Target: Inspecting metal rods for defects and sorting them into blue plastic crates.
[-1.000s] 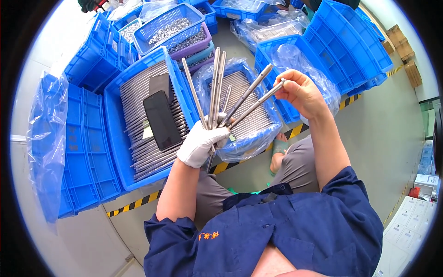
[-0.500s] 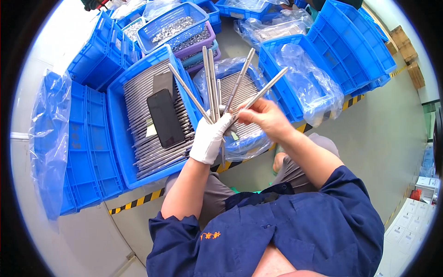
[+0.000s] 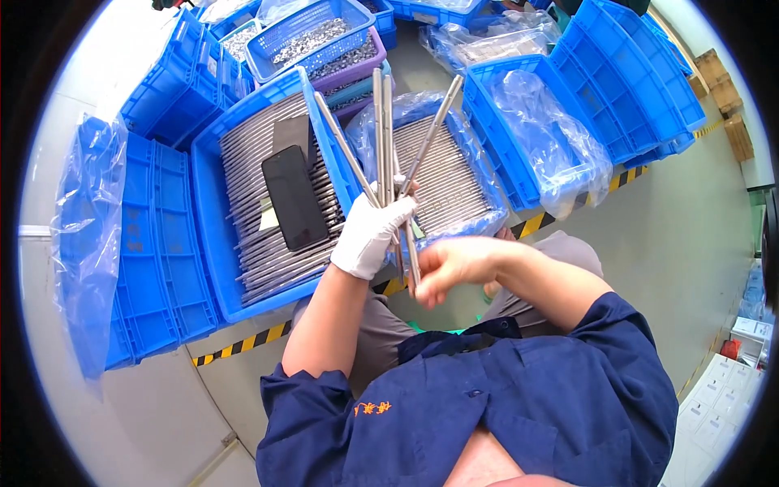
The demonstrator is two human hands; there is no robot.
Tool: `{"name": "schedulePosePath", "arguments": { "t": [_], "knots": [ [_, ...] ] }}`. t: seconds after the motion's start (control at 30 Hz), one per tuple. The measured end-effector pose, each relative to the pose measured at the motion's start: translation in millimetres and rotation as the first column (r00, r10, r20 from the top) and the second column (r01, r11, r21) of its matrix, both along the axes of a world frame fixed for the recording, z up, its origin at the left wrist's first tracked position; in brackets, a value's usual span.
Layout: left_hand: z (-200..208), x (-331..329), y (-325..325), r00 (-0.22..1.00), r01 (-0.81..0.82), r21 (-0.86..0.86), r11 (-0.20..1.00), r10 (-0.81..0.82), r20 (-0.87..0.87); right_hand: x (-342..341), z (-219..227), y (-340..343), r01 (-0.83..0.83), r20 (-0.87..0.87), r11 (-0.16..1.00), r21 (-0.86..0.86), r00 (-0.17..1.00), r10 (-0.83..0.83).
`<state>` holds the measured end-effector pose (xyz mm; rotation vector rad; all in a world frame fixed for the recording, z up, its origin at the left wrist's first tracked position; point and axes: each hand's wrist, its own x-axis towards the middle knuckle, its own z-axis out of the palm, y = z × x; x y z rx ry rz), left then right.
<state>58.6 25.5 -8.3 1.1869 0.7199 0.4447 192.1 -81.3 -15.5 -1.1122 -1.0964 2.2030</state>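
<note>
My left hand (image 3: 369, 235), in a white glove, is closed around several slim metal rods (image 3: 384, 138) that fan upward from the fist. The lower ends of some rods stick out beneath it. My bare right hand (image 3: 454, 264) is slightly blurred, its fingers curled at the lower end of one rod (image 3: 412, 256) below the glove. Just beyond the hands, a bag-lined blue crate (image 3: 497, 219) holds a layer of similar rods (image 3: 442, 174). To the left, a larger blue crate (image 3: 213, 272) is filled with rods, and a black phone (image 3: 292, 199) lies on them.
A blue basket of small metal parts (image 3: 312, 40) tops a stack at the back. At right stands a blue crate with clear plastic (image 3: 540, 130) beside stacked blue crates (image 3: 629, 77). More blue crates (image 3: 158, 252) stand at far left. Yellow-black tape (image 3: 243, 355) marks the floor.
My right hand has moved down and toward me, from above the glove to below it. The rod it held slanting up to the right no longer points that way.
</note>
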Motion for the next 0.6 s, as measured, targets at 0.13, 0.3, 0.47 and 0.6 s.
{"name": "schedulePosePath", "arguments": {
  "t": [0.13, 0.3, 0.47, 0.6],
  "knots": [
    [8.3, -7.5, 9.4, 0.998, -0.029, 0.001, 1.0, 0.029, -0.056, 12.2, 16.9, 0.1, -0.335, 0.404, 0.913, 0.231, 0.887, 0.223],
    [15.0, -6.0, 0.0, 1.0, 0.018, -0.068, 0.998, -0.019, -0.012, 104.2, 22.4, 21.8, 0.842, -0.283, 0.518, 0.151, 0.539, -0.794],
    [12.2, -1.8, -5.1, 0.984, 0.12, -0.015, 0.993, -0.121, -0.13, 124.6, 24.2, 19.5, 0.791, -0.464, 0.57, 0.224, 0.6, -0.651],
    [9.5, -1.9, -5.7, 0.99, 0.11, -0.044, 0.993, -0.113, -0.09, 118.0, 34.3, 14.3, 0.761, -0.316, 0.517, 0.393, 0.639, -0.701]
  ]
}}
